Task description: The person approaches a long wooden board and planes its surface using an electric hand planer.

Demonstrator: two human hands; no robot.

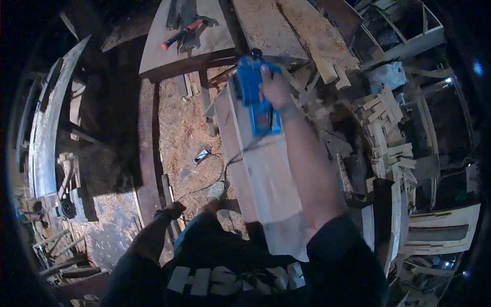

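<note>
My right hand (276, 91) is wrapped round the top of a blue electric hand planer (249, 82). The planer rests on the far part of a long, pale wooden board (266, 179), which slopes away from my body. A dark cord (237, 158) trails from the planer's back end down to the left. Low on the left, my left hand (173, 210) is dark and looks closed, beside a narrow wood strip and the cord. Whatever it may hold is too dim to make out.
A tool with an orange and black handle (182, 35) lies on a wooden slab (209, 43) ahead. Shavings cover the floor (192, 133), where a small power strip (201, 156) lies near my foot (216, 191). Offcuts (381, 123) are piled on the right.
</note>
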